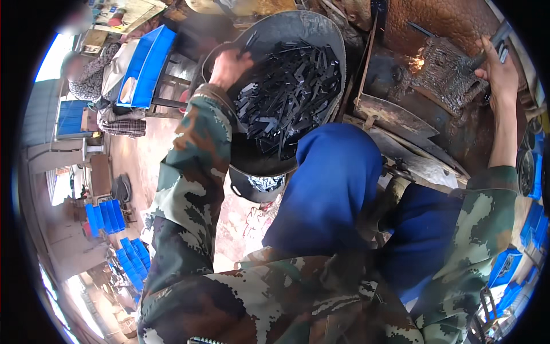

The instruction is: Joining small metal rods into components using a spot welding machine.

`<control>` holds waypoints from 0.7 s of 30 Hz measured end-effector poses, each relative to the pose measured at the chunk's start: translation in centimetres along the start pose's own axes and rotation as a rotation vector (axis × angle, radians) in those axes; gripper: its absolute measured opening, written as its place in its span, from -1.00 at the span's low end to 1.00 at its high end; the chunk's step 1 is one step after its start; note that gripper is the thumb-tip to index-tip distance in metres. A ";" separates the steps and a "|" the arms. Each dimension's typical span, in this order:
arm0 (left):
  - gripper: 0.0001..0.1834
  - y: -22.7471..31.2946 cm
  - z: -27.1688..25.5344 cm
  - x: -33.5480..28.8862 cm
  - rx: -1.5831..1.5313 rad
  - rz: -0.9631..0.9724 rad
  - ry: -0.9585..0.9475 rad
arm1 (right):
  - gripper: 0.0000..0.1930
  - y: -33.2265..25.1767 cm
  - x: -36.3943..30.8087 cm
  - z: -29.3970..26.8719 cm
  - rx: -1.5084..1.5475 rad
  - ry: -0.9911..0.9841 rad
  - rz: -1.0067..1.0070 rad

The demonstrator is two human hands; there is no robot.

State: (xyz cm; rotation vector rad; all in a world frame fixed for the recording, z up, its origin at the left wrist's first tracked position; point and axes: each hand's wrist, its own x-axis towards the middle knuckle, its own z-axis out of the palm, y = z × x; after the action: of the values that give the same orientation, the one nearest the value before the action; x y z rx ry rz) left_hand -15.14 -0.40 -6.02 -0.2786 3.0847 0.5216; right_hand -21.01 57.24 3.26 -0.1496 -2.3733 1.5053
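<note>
A large black tub [309,26] full of dark flat metal strips [303,80] stands in front of me, left of my blue-trousered knee. Over its left side is my left hand [231,69], fingers closed around what looks like a dark metal strip [250,42], slightly blurred. At the far right my right hand [499,71] is wrapped around a grey metal handle [502,35]. Beside that hand sits a grimy, oily metal block [450,74] on the brown machine bed. A bright orange glow like sparks [417,63] shows at the block's left end.
A rusty sheet-metal guard [395,117] edges the machine near my knees. A smaller dark bucket [258,188] stands below the tub. At the left, a long blue tray [148,66] rests on a stand near another person [94,77]. Blue bins [133,261] lie farther off.
</note>
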 end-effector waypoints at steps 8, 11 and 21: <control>-0.36 -4.8 4.2 -0.4 0.137 0.073 -0.042 | -0.61 -0.8 -0.7 0.4 -0.017 0.042 0.035; -0.40 -4.3 4.3 0.1 0.169 0.104 -0.100 | -0.62 -1.1 -1.2 0.6 -0.019 0.046 -0.040; -0.40 -4.0 5.4 3.0 0.243 0.187 -0.286 | -0.61 -0.7 -0.8 0.2 -0.070 0.021 -0.016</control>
State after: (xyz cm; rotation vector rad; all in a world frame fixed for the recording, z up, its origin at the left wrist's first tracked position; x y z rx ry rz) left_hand -17.58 -2.91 -12.55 0.0813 2.8644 0.1638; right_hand -20.31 56.51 3.65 -0.1618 -2.4059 1.4080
